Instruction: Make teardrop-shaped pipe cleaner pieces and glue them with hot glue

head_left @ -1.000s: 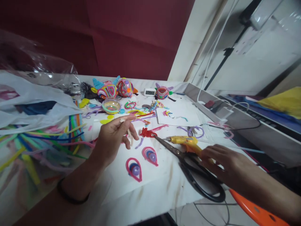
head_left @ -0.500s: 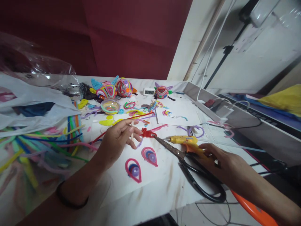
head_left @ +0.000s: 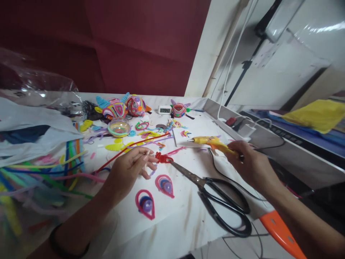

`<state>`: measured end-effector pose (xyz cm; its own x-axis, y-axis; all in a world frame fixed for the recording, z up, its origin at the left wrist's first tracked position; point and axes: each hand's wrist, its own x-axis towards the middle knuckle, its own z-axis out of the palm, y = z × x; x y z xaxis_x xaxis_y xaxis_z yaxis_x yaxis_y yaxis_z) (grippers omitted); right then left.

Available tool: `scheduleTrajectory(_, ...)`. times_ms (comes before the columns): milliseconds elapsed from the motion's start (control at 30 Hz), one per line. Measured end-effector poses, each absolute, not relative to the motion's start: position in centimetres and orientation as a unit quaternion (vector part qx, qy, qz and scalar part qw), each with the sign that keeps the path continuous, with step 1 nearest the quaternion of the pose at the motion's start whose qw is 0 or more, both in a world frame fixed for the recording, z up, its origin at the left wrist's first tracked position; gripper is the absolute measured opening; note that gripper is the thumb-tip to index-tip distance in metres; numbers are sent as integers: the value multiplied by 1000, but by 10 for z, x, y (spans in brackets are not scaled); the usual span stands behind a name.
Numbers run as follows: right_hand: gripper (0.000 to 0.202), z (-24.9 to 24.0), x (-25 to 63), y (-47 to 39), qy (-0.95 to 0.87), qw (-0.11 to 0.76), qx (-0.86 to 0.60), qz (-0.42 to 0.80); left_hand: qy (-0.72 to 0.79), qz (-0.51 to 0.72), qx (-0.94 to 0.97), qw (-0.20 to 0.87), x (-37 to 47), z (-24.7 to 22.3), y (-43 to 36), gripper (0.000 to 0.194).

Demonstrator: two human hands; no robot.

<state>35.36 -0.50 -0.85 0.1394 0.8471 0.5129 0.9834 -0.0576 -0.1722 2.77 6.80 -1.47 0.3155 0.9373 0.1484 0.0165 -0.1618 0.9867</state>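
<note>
In my left hand, the thumb and fingers pinch a thin white piece, perhaps pipe cleaner. My right hand grips a yellow hot glue gun, its metal nozzle pointing left above the table. Just right of my left fingertips lies a bundle of coiled red pipe cleaner. Large black-handled scissors rest on the table, their tips touching that bundle. Nearer to me, two pink teardrop shapes sit on white paper, an upper one and a lower one, each with a purple bead-like centre.
Pipe cleaners pile up at the left below a plastic bag. At the back stand colourful fish-like crafts, a small digital clock and a clear bowl. A power strip lies at the right.
My right hand has lifted the glue gun up and away from the scissors, uncovering their handles. My left hand still pinches the white piece. The view has shifted slightly.
</note>
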Motion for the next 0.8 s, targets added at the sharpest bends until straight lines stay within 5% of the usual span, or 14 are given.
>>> scheduleTrajectory(300, 28, -23, 362, 51, -677, 216, -694, -113, 399, 435, 607, 532, 29, -18, 69, 25)
scheduleTrajectory(500, 26, -16, 339, -10, -722, 210, -653, -89, 419, 421, 608, 527, 28, -13, 67, 22)
scheduleTrajectory(667, 3, -23, 320, -61, -773, 101, -625, 33, 426, 415, 626, 504, 28, -12, 67, 18)
scheduleTrajectory(800, 10, -31, 315, -66, -790, 103, -604, 17, 434, 407, 631, 498, 26, -15, 68, 21)
